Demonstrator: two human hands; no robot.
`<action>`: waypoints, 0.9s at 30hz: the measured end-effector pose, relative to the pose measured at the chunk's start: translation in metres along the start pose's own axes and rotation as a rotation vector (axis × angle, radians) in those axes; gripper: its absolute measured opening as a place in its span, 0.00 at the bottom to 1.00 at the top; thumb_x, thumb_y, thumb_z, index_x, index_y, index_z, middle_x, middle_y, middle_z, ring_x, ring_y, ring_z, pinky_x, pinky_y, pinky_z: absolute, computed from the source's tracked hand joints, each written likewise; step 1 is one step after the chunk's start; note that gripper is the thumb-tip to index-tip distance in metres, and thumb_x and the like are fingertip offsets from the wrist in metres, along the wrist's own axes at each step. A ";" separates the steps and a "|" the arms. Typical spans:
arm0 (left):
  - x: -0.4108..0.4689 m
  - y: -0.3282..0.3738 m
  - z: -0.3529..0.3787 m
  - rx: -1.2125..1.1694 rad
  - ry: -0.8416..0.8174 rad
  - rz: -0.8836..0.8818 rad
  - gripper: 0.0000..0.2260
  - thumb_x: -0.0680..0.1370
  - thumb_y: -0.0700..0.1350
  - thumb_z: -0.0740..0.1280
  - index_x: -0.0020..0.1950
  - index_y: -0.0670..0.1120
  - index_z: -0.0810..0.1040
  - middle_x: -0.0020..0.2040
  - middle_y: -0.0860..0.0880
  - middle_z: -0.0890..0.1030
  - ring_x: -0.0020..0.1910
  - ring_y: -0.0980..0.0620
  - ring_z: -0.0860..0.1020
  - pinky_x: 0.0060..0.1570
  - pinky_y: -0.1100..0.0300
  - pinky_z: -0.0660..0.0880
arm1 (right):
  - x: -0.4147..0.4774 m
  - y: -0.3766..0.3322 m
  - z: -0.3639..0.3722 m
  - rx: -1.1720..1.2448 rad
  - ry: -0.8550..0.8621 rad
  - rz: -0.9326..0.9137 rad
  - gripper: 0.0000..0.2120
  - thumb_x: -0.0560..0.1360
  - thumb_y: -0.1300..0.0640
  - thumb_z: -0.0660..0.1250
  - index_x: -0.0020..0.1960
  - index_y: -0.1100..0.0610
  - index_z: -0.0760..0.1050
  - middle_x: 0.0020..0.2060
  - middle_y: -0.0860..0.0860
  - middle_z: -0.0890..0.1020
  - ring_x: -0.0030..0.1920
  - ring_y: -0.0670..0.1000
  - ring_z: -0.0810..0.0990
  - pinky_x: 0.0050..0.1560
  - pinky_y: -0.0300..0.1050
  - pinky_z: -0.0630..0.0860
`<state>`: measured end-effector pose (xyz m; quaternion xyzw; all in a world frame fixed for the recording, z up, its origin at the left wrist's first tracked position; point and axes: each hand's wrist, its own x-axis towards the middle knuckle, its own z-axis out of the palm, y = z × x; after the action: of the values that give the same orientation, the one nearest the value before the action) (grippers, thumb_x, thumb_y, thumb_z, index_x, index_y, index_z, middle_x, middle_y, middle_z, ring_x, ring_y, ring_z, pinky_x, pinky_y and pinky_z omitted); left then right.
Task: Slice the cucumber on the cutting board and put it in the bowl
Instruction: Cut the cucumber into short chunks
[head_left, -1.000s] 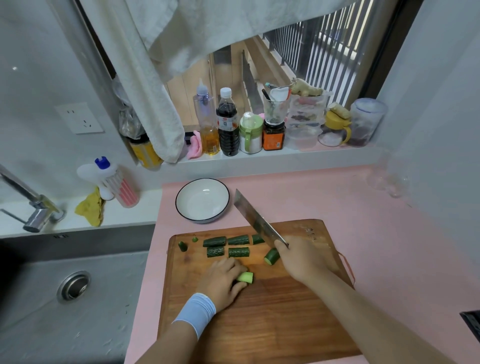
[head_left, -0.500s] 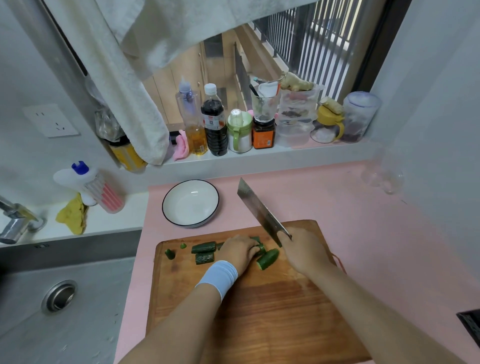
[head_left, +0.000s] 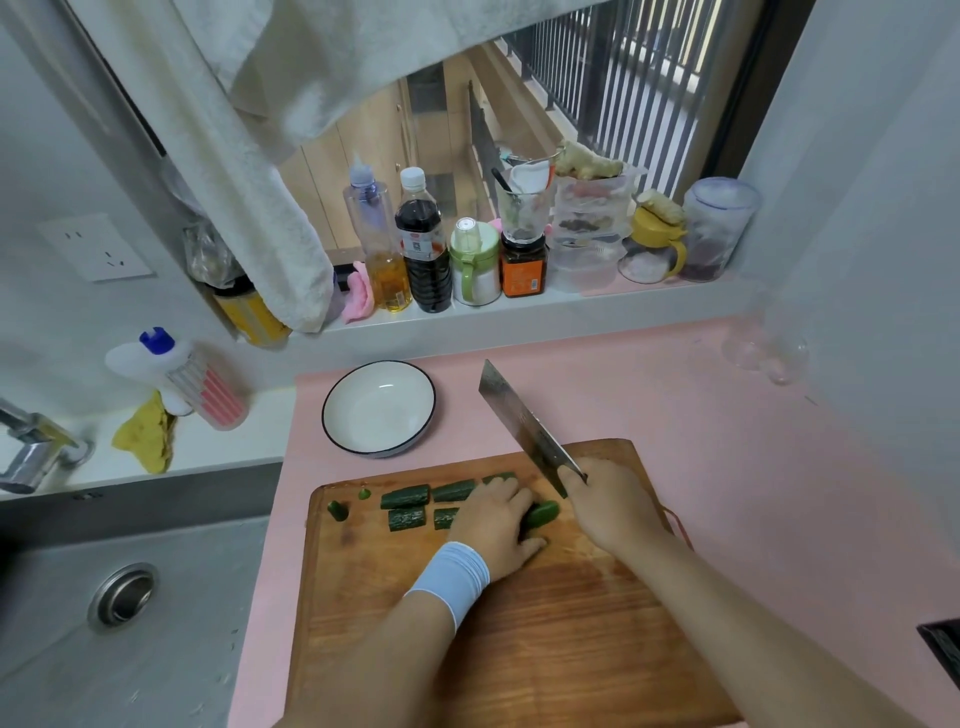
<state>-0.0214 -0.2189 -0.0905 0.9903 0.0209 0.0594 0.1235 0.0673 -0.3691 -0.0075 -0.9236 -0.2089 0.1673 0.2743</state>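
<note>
Head view: left hand (head_left: 496, 525) curls over the uncut cucumber (head_left: 543, 513), holding it down on the cutting board (head_left: 519, 649); right hand (head_left: 613, 512) grips the knife (head_left: 524, 426), blade slanting beside the cucumber. Cut pieces (head_left: 405, 497) lie in two rows left of the hands. Bowl (head_left: 353, 415) stands on the pink table (head_left: 727, 415) just behind the board

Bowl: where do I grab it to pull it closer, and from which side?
Probably pinch the near rim of the bowl, coming from the cutting board side with the left hand once it frees the cucumber. It stands upright, shallow and empty, so a thumb fits inside the rim; the knife in the right hand is raised to its right.
</note>
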 end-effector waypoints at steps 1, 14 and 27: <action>-0.001 0.001 0.000 -0.017 -0.006 -0.013 0.16 0.74 0.53 0.69 0.58 0.47 0.76 0.52 0.48 0.76 0.51 0.46 0.73 0.53 0.52 0.72 | -0.003 0.000 -0.001 -0.005 -0.001 0.003 0.20 0.82 0.48 0.58 0.33 0.52 0.69 0.28 0.48 0.77 0.33 0.50 0.77 0.34 0.46 0.70; -0.130 -0.021 -0.002 -0.189 0.173 -0.111 0.13 0.81 0.45 0.61 0.65 0.48 0.74 0.60 0.51 0.72 0.57 0.55 0.72 0.58 0.61 0.73 | -0.055 -0.019 0.012 -0.126 -0.266 -0.123 0.20 0.82 0.43 0.56 0.42 0.54 0.77 0.31 0.50 0.80 0.34 0.54 0.80 0.34 0.46 0.73; -0.182 -0.005 0.024 -0.166 0.378 -0.294 0.09 0.78 0.46 0.60 0.56 0.54 0.75 0.52 0.57 0.71 0.53 0.60 0.69 0.56 0.65 0.68 | -0.092 -0.031 0.046 -0.236 -0.433 -0.213 0.17 0.83 0.46 0.56 0.43 0.52 0.76 0.31 0.47 0.77 0.30 0.50 0.75 0.29 0.43 0.66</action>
<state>-0.1996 -0.2303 -0.1348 0.9345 0.1824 0.2263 0.2055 -0.0398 -0.3693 -0.0084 -0.8647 -0.3768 0.3056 0.1298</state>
